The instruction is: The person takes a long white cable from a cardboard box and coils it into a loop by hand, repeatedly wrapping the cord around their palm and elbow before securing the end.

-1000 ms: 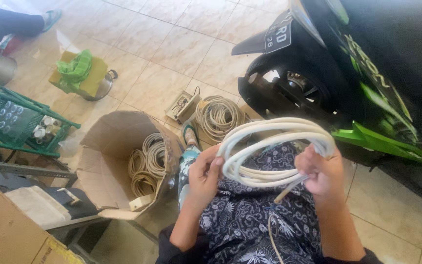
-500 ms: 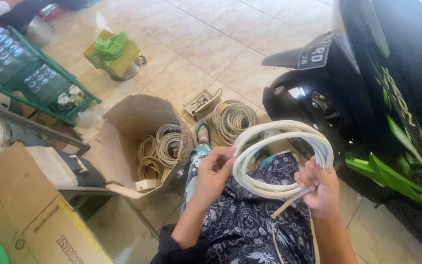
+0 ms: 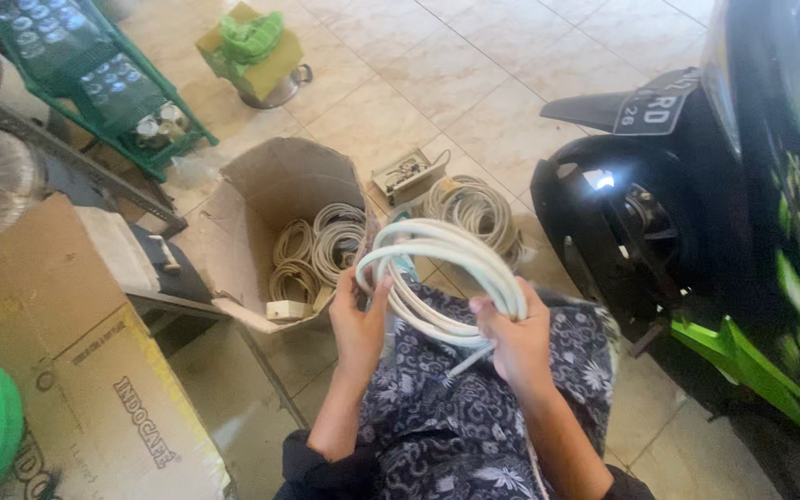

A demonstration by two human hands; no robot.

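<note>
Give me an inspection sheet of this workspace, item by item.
Surface: beige tiled floor; patterned cloth over lap.
Job's things: coil of white cable, held in both hands over the lap.
Clutter: open cardboard box holding cable coils; loose coil and small open box on the floor.
Grips: left hand and right hand each closed on the white coil.
Cables: a loose end hangs below the coil.
Surroundings: black and green motorbike, green crate, large cardboard carton.

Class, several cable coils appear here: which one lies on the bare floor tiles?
The beige coil beside the cardboard box; others lie boxed or in hand.
</note>
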